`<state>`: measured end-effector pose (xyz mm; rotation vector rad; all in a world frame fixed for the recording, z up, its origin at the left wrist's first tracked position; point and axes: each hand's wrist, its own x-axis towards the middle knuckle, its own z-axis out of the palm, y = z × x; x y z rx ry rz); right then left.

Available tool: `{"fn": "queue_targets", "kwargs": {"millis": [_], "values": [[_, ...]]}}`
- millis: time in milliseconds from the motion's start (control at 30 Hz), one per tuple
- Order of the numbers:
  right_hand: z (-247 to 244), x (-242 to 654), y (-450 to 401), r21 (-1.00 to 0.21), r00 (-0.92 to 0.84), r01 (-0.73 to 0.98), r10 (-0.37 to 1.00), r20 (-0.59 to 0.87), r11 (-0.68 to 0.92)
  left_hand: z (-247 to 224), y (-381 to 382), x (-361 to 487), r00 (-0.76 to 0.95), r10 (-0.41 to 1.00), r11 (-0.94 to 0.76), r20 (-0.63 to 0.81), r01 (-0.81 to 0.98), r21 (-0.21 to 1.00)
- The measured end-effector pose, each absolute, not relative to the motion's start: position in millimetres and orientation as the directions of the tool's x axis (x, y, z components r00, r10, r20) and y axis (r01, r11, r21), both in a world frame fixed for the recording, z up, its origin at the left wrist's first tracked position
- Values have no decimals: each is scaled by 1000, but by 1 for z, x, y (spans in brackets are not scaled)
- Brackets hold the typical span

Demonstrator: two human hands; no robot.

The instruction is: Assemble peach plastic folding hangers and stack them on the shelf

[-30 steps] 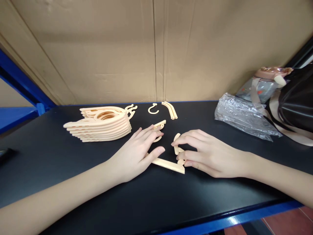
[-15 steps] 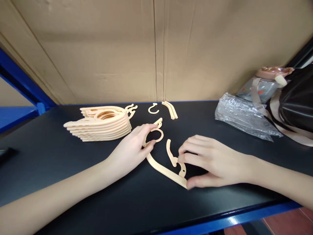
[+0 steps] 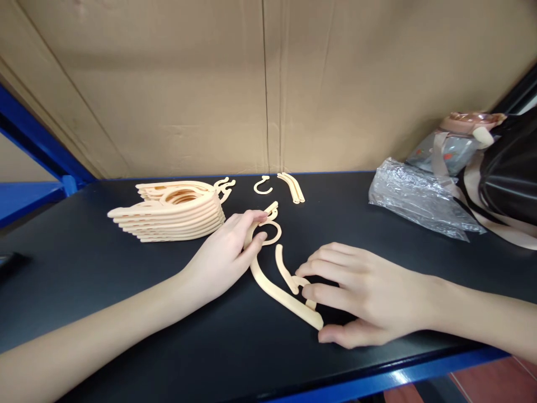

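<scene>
A cream plastic hanger piece [image 3: 286,300] with a ring lies on the black table, its long curved arm pointing toward the near right. My left hand [image 3: 230,240] pinches this piece near its ring, thumb and fingers on either side. A smaller curved cream piece [image 3: 285,270] lies inside the curve of the long arm. My right hand [image 3: 356,294] is spread over the arm's near end, fingertips at the small curved parts and thumb beside the tip. Its fingers are apart, and nothing is gripped in them.
A stack of cream hangers [image 3: 180,215] is at the left. Farther back lie a loose hook [image 3: 263,186] and a pair of curved strips [image 3: 291,187]. Crumpled clear plastic [image 3: 415,196], a bottle [image 3: 453,143] and a dark bag [image 3: 509,168] are at the right.
My right hand has moved slightly nearer to me, its thumb now off the arm's tip. The smaller curved piece has shifted left and nearer. My left hand keeps its hold.
</scene>
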<state>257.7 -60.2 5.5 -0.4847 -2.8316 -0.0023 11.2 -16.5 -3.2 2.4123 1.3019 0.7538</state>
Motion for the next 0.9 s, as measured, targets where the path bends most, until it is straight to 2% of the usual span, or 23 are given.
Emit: {"fn": "queue_targets", "kwargs": {"millis": [133, 300, 533, 900], "values": [[2, 257, -61, -47, -906, 295, 295, 303, 954, -5, -14, 9, 476, 812, -583, 337, 640, 500], [4, 259, -58, -18, -911, 312, 304, 279, 950, -9, -11, 7, 505, 787, -617, 354, 646, 449], [7, 265, -48, -8, -858, 475, 465, 220, 880, -3, -14, 11, 594, 733, -671, 330, 554, 493], [0, 276, -25, -93, -703, 649, 642, 307, 755, -1, -17, 11, 690, 658, -720, 302, 460, 519]]}}
